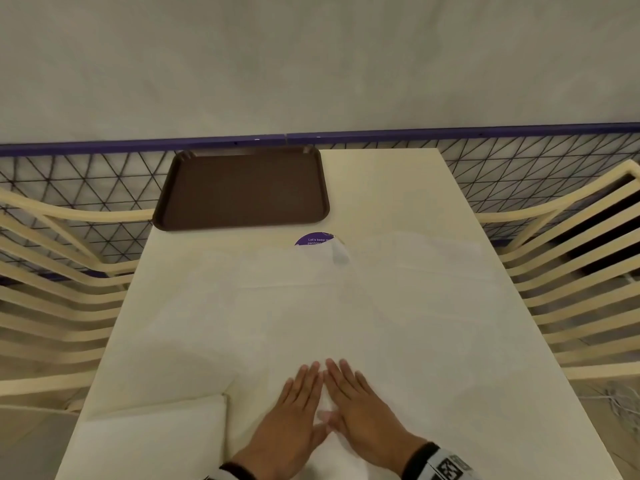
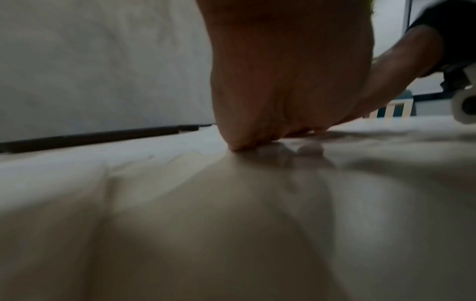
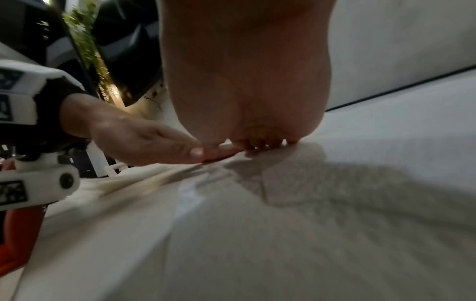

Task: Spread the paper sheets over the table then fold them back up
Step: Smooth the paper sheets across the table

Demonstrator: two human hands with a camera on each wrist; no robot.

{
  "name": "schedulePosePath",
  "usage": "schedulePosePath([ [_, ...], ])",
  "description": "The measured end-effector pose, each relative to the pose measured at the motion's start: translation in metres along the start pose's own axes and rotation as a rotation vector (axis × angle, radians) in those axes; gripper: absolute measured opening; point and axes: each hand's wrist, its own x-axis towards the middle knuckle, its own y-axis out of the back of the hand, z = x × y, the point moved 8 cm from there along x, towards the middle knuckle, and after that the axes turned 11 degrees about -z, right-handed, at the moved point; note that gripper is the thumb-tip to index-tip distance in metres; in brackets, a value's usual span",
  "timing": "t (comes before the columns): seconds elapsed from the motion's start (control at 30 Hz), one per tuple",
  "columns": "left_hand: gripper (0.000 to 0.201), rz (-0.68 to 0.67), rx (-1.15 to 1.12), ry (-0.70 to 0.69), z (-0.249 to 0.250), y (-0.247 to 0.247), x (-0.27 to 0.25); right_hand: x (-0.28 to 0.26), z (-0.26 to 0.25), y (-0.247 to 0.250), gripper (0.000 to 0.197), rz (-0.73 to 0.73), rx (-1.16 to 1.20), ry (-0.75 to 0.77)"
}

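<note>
A large thin white paper sheet (image 1: pixel 346 306) lies spread over most of the cream table (image 1: pixel 398 188), with faint fold creases across it. Its far edge has a small upturned corner (image 1: pixel 340 251). My left hand (image 1: pixel 294 410) and right hand (image 1: pixel 360 403) lie flat side by side on the sheet near the front edge, fingers straight and pointing away, thumbs meeting. Both palms press the paper down. In the left wrist view my left palm (image 2: pixel 283 81) bears on the sheet (image 2: pixel 231 224). The right wrist view shows my right palm (image 3: pixel 244 81) on the paper (image 3: pixel 283 224).
A brown tray (image 1: pixel 242 188) sits at the far left of the table. A purple round sticker (image 1: pixel 317 239) peeks out past the sheet's far edge. A folded white stack (image 1: pixel 156 441) lies at the front left. Cream slatted chairs (image 1: pixel 571 289) flank both sides.
</note>
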Motion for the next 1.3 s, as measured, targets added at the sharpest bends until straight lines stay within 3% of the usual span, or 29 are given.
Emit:
schedulePosePath([
  [0.17, 0.09, -0.115, 0.016, 0.038, -0.017, -0.009, -0.012, -0.003, 0.029, -0.006, 0.055, -0.157, -0.088, -0.144],
  [0.3, 0.075, -0.131, 0.045, 0.16, -0.046, -0.011, -0.03, -0.028, 0.054, -0.002, 0.052, -0.258, -0.158, -0.219],
  [0.37, 0.074, -0.068, 0.053, 0.203, -0.056, -0.008, -0.035, -0.035, 0.065, 0.0, 0.052, -0.242, -0.204, -0.227],
  [0.47, 0.065, 0.099, 0.08, 0.157, -0.047, 0.022, -0.028, -0.038, 0.071, 0.001, 0.055, -0.225, -0.218, -0.268],
  [0.57, 0.032, 0.207, 0.148, 0.175, -0.045, 0.075, 0.0, -0.036, 0.066, 0.002, 0.064, -0.197, -0.193, -0.26],
  [0.6, 0.039, 0.185, 0.128, 0.217, -0.051, 0.085, 0.012, -0.034, 0.063, 0.008, 0.061, -0.156, -0.195, -0.247],
  [0.67, 0.073, 0.028, -0.032, 0.311, -0.07, 0.088, 0.033, -0.033, 0.058, 0.016, 0.043, -0.151, -0.142, -0.23],
  [0.73, 0.089, -0.137, -0.073, 0.376, -0.083, 0.082, 0.047, -0.032, 0.058, 0.027, 0.039, -0.101, -0.108, -0.246],
  [0.8, 0.089, -0.229, -0.034, 0.438, -0.091, 0.082, 0.055, -0.032, 0.052, 0.039, 0.053, -0.045, -0.138, -0.232],
  [0.83, 0.086, -0.245, -0.02, 0.451, -0.093, 0.083, 0.058, -0.033, 0.052, 0.047, 0.055, 0.022, -0.135, -0.214],
  [0.93, 0.078, -0.303, -0.036, 0.47, -0.093, 0.079, 0.057, -0.021, 0.041, 0.063, 0.052, 0.021, -0.078, -0.186],
  [1.0, 0.066, -0.252, -0.046, 0.456, -0.088, 0.082, 0.052, -0.012, 0.033, 0.08, 0.057, 0.103, -0.071, -0.173],
  [1.07, 0.045, -0.112, -0.097, 0.402, -0.074, 0.097, 0.042, -0.004, 0.015, 0.102, 0.066, 0.197, -0.039, -0.114],
  [1.17, 0.01, 0.116, -0.232, 0.291, -0.055, 0.124, 0.012, 0.016, -0.025, 0.116, 0.076, 0.161, -0.081, 0.071],
  [1.2, 0.005, 0.158, -0.288, 0.273, -0.052, 0.134, -0.003, 0.023, -0.04, 0.118, 0.071, 0.117, -0.071, 0.127],
  [1.3, 0.022, 0.257, -0.502, 0.282, -0.066, 0.154, -0.052, 0.038, -0.068, 0.122, 0.029, -0.024, 0.066, 0.145],
])
